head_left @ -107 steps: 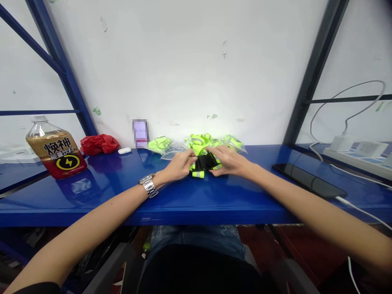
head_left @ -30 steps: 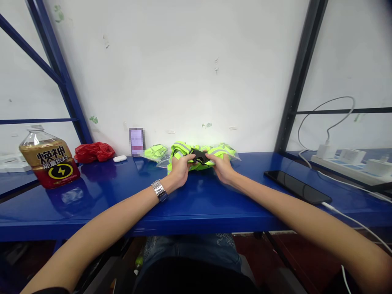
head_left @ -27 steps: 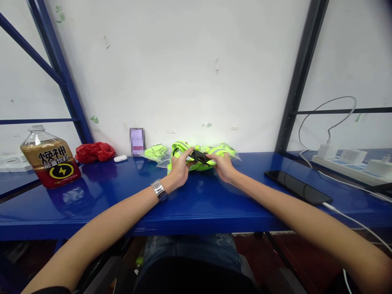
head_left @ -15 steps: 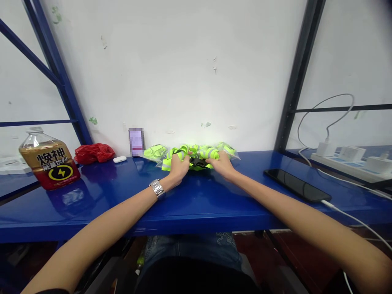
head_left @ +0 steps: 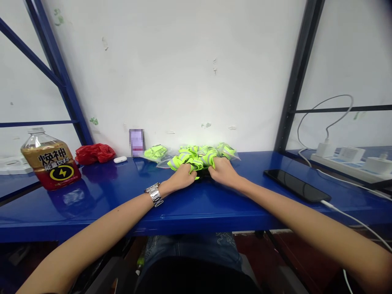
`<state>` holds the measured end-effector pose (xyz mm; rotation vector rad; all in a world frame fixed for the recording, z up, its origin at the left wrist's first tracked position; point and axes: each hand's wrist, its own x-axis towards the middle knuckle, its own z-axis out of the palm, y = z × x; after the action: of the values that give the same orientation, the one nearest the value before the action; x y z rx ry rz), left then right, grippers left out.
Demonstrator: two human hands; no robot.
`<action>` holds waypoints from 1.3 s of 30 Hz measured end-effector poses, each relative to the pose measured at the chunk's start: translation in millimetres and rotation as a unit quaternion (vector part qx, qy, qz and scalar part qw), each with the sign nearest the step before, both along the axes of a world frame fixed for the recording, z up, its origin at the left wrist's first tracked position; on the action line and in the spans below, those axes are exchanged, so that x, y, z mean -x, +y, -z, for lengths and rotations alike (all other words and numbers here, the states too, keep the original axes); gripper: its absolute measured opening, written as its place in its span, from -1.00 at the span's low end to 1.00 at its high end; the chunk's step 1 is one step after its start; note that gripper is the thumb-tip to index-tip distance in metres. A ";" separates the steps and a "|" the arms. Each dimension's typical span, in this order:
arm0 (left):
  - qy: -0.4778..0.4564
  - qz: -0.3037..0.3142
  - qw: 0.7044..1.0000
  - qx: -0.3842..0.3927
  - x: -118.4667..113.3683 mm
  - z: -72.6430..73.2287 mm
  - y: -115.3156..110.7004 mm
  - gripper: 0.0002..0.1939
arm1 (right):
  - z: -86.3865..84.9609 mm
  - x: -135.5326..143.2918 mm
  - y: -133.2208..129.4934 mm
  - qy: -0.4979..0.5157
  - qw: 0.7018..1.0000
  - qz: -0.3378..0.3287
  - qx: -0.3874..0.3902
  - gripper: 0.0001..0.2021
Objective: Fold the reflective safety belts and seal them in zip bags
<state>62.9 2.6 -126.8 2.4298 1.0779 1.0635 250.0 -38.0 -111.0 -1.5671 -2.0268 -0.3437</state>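
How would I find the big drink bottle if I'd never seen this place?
Look along the blue shelf to its far left end. The drink bottle stands there beside a red bag, the only tall thing, with brown liquid and a red lightning label.
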 end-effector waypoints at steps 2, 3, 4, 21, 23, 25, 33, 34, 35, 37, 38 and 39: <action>0.029 0.022 0.999 -0.008 1.1 2.2 -0.3 -0.63 | 0.7 1.1 -4.4 -0.028 0.999 -0.029 0.004 -0.86; 0.040 0.032 0.999 -0.013 1.7 2.5 -0.7 -0.63 | 1.0 1.6 -6.2 -0.043 0.998 -0.047 0.006 -0.85; 0.049 0.040 0.998 -0.017 2.3 2.5 -1.5 -0.64 | 1.3 2.1 -7.7 -0.057 0.996 -0.065 0.008 -0.83; 0.145 0.032 0.986 0.072 -1.0 -5.6 -17.6 -0.37 | -5.8 -0.3 -17.5 -0.214 0.961 -0.152 0.089 -0.55; 0.135 0.030 0.987 0.078 -1.1 -5.0 -16.5 -0.36 | -6.3 -1.2 -17.8 -0.220 0.959 -0.150 0.097 -0.51; 0.119 0.020 0.989 0.083 -0.2 -4.2 -14.1 -0.36 | -7.1 -1.8 -18.5 -0.226 0.956 -0.154 0.102 -0.45; 0.119 0.048 0.988 0.083 4.7 -6.9 -6.8 -0.42 | -12.2 0.2 -23.1 -0.259 0.946 -0.159 0.116 -0.21; 0.114 0.041 0.989 0.084 3.5 -7.8 -6.7 -0.44 | -12.8 0.9 -23.6 -0.264 0.945 -0.156 0.115 -0.20; 0.106 0.031 0.990 0.085 1.8 -8.7 -6.9 -0.48 | -13.4 1.6 -24.1 -0.267 0.944 -0.154 0.114 -0.20; 0.089 0.006 0.992 0.085 -2.1 -10.3 -8.2 -0.54 | -14.3 2.8 -25.2 -0.272 0.943 -0.155 0.113 -0.19; 0.084 -0.010 0.993 0.085 -4.0 -11.0 -9.3 -0.56 | -14.5 3.2 -25.6 -0.274 0.943 -0.156 0.111 -0.19; 0.081 -0.027 0.993 0.084 -5.7 -11.4 -10.6 -0.56 | -14.6 3.5 -25.8 -0.274 0.942 -0.157 0.110 -0.19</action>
<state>68.5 -8.0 -115.4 2.3958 1.2383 0.7666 246.5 -63.8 -96.4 -1.3313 -2.7853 -0.4825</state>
